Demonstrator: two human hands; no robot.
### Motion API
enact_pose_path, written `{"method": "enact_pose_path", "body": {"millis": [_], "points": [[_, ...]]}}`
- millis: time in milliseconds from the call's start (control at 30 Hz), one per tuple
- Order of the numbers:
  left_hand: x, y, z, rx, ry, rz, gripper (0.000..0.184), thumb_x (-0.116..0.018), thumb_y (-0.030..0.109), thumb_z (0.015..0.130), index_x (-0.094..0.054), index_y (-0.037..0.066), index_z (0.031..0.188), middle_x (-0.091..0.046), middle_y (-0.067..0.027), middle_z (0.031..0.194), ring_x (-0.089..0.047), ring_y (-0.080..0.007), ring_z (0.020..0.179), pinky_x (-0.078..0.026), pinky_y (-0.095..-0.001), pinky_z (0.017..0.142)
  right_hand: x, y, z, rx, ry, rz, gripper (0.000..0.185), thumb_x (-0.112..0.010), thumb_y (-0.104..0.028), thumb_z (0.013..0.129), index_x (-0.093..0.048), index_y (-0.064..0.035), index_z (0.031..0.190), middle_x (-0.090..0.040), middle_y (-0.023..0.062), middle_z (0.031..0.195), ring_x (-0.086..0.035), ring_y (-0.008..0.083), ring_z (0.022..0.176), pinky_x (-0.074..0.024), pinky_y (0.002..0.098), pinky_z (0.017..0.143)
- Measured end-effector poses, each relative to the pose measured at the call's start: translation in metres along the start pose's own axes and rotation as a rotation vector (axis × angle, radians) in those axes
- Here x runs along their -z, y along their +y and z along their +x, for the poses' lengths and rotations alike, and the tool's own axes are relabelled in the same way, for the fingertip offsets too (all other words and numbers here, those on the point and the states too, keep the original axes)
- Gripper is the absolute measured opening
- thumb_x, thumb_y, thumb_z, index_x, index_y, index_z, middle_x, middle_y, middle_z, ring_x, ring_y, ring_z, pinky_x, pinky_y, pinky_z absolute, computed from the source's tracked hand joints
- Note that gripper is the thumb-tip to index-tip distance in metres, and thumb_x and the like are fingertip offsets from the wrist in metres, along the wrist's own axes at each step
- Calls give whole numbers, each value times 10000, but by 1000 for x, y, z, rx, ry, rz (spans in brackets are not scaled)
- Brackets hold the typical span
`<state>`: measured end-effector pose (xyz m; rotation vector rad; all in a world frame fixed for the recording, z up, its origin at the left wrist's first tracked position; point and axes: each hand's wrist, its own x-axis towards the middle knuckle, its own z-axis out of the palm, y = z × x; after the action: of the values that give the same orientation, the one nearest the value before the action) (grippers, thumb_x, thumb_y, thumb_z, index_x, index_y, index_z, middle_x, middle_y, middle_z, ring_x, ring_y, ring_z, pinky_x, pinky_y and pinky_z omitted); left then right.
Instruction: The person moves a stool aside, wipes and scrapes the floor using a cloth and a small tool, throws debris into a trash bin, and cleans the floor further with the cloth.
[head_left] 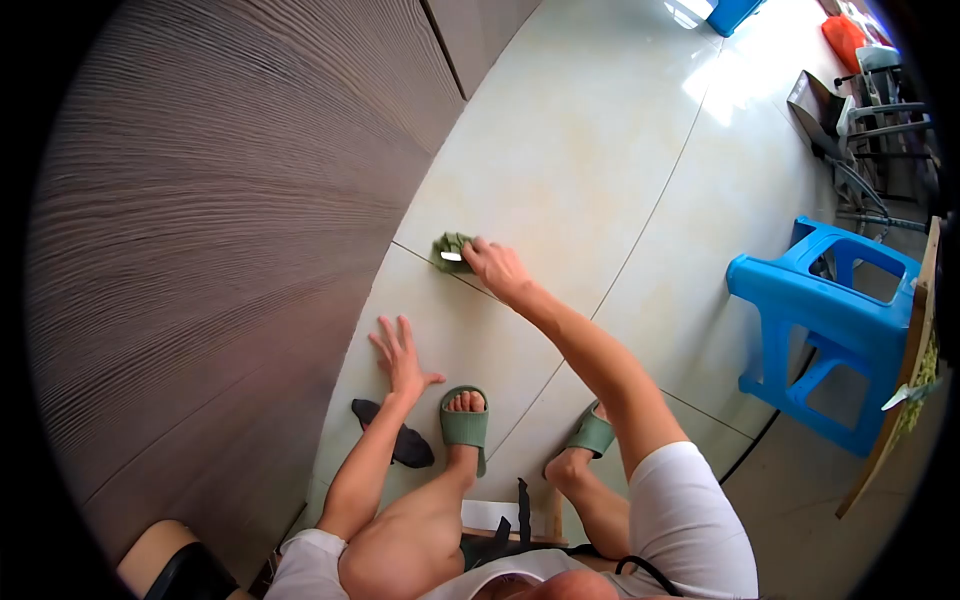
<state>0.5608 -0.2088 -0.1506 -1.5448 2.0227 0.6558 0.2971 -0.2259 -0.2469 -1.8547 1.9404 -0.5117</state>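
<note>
Gripping a crumpled green cloth (453,243) low at the floor (560,150), the right hand (500,268) reaches forward in the head view, near the foot of the wood-grain panel (230,220). The cloth lies at a dark tile joint, a small white patch showing on it. If this is wiping, as it seems, the cloth is best kept flat under the fingers, with even pressure and strokes along the joint toward the panel's edge. The right hand's fingers are closed narrowly around the cloth's near side; their undersides are hidden. The left hand (400,365) holds nothing, its fingers spread wide beside the panel, near the green slipper (464,430); I cannot tell whether its palm bears on the floor.
</note>
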Motion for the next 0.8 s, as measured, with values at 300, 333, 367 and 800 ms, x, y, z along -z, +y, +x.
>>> {"method": "enact_pose_path", "body": {"millis": [300,333,367,800], "points": [[-2,2,-3,-4,3,-15,1478,-962,273,444,22,187,1543,151,-188,1584,58,-529,1420,-345,-722,982,71,75,-2,-207,87,-229,442,-517,-5,848,-462,40,1284,-562,170,1000,-634,306,765,-555,400,628],[-1,2,0,-5,5,-18,1469,-961,275,446,13,180,1541,139,-194,1583,54,-532,1419,-342,-729,983,67,72,-7,-162,79,-244,436,-515,-3,851,-464,46,1281,-562,172,994,-636,304,760,-556,399,624],[1,2,0,0,1,-16,1460,-961,276,447,5,173,1538,127,-199,1583,51,-534,1417,-338,-735,983,65,66,-11,-119,66,-250,430,-513,-1,854,-466,52,1278,-562,173,987,-637,302,756,-558,399,619],[5,2,-2,-8,-16,-11,1447,-959,270,454,-7,157,1537,135,-207,1578,47,-546,1411,-350,-736,972,75,78,24,-156,69,-265,375,-510,-34,882,-484,57,1245,-595,158,929,-652,310,740,-557,415,596]]}}
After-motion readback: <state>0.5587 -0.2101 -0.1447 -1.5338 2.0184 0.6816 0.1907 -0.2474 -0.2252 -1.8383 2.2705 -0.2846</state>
